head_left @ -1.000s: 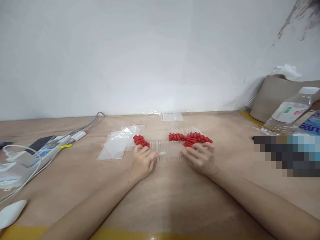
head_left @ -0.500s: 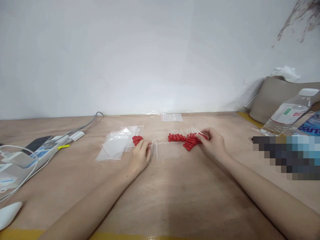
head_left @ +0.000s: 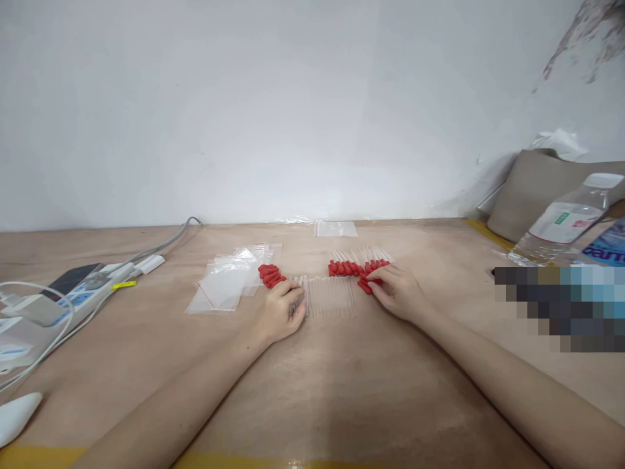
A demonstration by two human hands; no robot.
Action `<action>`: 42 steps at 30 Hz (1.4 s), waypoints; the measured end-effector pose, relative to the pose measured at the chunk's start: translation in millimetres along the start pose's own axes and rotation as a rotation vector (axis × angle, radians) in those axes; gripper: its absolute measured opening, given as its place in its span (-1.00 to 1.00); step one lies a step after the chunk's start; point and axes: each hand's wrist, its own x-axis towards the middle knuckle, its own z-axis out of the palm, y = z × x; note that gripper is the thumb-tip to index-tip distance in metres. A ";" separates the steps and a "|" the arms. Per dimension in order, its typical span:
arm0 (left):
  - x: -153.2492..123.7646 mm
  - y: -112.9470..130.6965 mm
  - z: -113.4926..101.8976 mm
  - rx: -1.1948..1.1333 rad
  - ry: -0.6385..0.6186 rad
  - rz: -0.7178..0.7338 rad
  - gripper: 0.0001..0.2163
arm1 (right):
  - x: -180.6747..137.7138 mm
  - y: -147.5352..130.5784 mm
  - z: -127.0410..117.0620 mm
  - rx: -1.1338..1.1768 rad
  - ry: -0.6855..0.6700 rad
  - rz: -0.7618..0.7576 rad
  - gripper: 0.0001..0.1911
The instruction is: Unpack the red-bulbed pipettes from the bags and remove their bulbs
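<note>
My left hand (head_left: 284,311) is closed at the left end of a row of thin clear tubes (head_left: 332,296), its thumb and finger pinching at a tube. Just behind its fingers lies a small heap of red rubber bulbs (head_left: 271,275). My right hand (head_left: 398,290) has its thumb and fingertips together on one of the red bulbs (head_left: 364,286) at the right, and its fingers hide part of that group. Beyond them, red-bulbed droppers (head_left: 346,268) lie side by side, their thin clear ends pointing toward the wall.
Clear zip bags (head_left: 219,286) lie overlapping at the left, and one small bag (head_left: 336,228) lies near the wall. A power strip (head_left: 78,299) with cables, a dark phone-like slab (head_left: 73,280) and a white object (head_left: 19,417) are far left. A water bottle (head_left: 566,218) stands right.
My left hand has moved right and slightly nearer, onto the tube row, uncovering more red bulbs. My right hand has come left and nearer, from the far bulbs to the lower group.
</note>
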 end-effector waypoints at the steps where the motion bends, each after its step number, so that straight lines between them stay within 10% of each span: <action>1: -0.5 0.2 0.3 -0.001 -0.012 0.002 -0.85 | -0.2 -0.1 -0.6 -0.051 -0.007 -0.019 -0.87; 15: 2.3 5.5 -21.3 0.027 -0.152 0.040 -0.68 | 8.1 5.4 -5.8 -0.102 0.062 0.135 -0.81; 28: -6.1 -18.4 -48.5 -0.105 -0.358 0.203 -0.68 | 70.1 -6.5 1.1 -0.312 -0.449 0.500 -0.75; 42: -6.4 -16.5 -34.6 -0.114 -0.300 0.165 -0.74 | 77.1 -6.4 3.6 -0.346 -0.513 0.564 -0.70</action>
